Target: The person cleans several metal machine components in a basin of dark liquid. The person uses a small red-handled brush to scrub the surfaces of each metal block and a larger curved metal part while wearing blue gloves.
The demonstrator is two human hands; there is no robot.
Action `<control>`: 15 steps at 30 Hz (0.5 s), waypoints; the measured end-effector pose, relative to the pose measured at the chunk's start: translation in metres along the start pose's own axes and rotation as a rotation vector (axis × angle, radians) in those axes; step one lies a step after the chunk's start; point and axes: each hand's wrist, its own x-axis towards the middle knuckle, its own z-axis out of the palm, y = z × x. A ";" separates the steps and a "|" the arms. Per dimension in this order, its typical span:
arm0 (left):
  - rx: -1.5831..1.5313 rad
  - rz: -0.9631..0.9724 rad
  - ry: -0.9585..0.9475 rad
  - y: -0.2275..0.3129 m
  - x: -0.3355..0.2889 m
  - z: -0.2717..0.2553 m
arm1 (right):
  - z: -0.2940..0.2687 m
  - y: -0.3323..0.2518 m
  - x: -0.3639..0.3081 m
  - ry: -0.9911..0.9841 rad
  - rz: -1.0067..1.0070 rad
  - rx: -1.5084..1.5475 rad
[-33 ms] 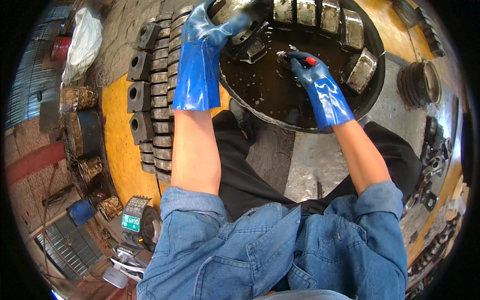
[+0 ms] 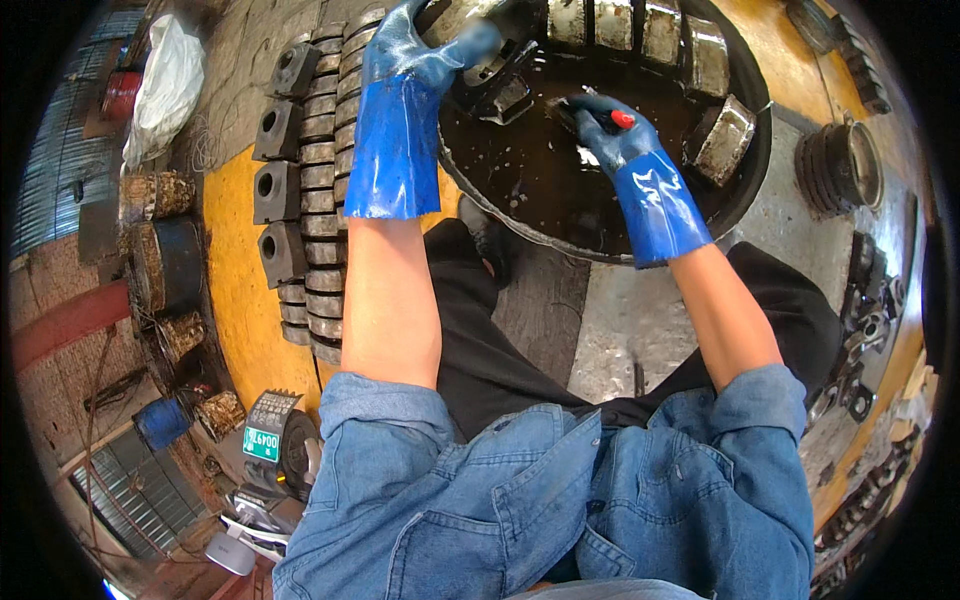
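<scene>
Blue rubber gloves cover both hands. My left hand (image 2: 415,50) is at the near left rim of a round black tub (image 2: 500,218), partly cut off by the picture's top edge. Its thumb is spread across a dark metal block (image 2: 503,98) tilted inside the tub, and its fingers lie on the far side. Over the dark liquid (image 2: 530,170), my right hand (image 2: 612,128) is closed round a small tool with a red end (image 2: 622,119). Its dark, bristly-looking tip pokes out by the fingertips, close to the block; the rest is hidden in the glove.
Several wet metal blocks (image 2: 660,35) line the tub's far and right inner wall. Left of the tub stand rows of dark holed blocks (image 2: 278,195) and stacked metal rings (image 2: 322,180). A cylindrical metal part (image 2: 845,168) sits on the right, with loose metal parts (image 2: 870,330) below it.
My right hand has shifted slightly left and up, bringing the tool's tip a little nearer the metal block. The left hand has hardly moved.
</scene>
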 end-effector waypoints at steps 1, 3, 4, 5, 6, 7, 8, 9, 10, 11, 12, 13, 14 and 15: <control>-0.188 -0.052 -0.018 -0.006 0.006 -0.007 | 0.007 -0.033 -0.014 -0.023 -0.066 0.045; -0.030 0.130 -0.019 -0.015 0.010 -0.005 | 0.019 -0.071 -0.026 -0.125 -0.156 0.338; -0.060 0.103 -0.010 -0.018 0.011 -0.004 | 0.024 -0.076 -0.028 -0.137 -0.256 0.355; -0.089 0.074 0.001 -0.020 0.013 -0.003 | 0.030 -0.084 -0.030 -0.154 -0.353 0.376; -0.114 0.046 0.019 -0.023 0.013 -0.006 | 0.038 -0.099 -0.040 -0.106 -0.521 0.164; -0.436 -0.102 -0.207 -0.030 0.019 -0.013 | 0.043 -0.101 -0.041 -0.167 -0.450 0.163; -0.521 -0.145 -0.214 -0.028 0.024 -0.012 | 0.046 -0.096 -0.037 -0.105 -0.502 0.076; -0.548 -0.167 -0.213 -0.026 0.023 -0.009 | 0.048 -0.086 -0.029 -0.095 -0.515 0.041; -0.512 -0.151 -0.181 -0.024 0.022 -0.007 | 0.048 -0.077 -0.019 -0.085 -0.527 0.007; -0.416 -0.096 -0.133 -0.022 0.022 -0.007 | 0.048 -0.079 -0.012 -0.089 -0.478 0.069; -0.366 -0.073 -0.107 -0.021 0.020 -0.007 | 0.045 -0.081 -0.007 -0.085 -0.424 0.111; -0.333 -0.061 -0.090 -0.020 0.019 -0.008 | 0.041 -0.082 -0.003 -0.084 -0.322 0.193; -0.328 -0.061 -0.085 -0.021 0.018 -0.008 | 0.036 -0.089 0.000 -0.076 -0.182 0.332; -0.400 -0.107 -0.105 -0.021 0.018 -0.011 | 0.033 -0.097 0.005 -0.094 -0.042 0.584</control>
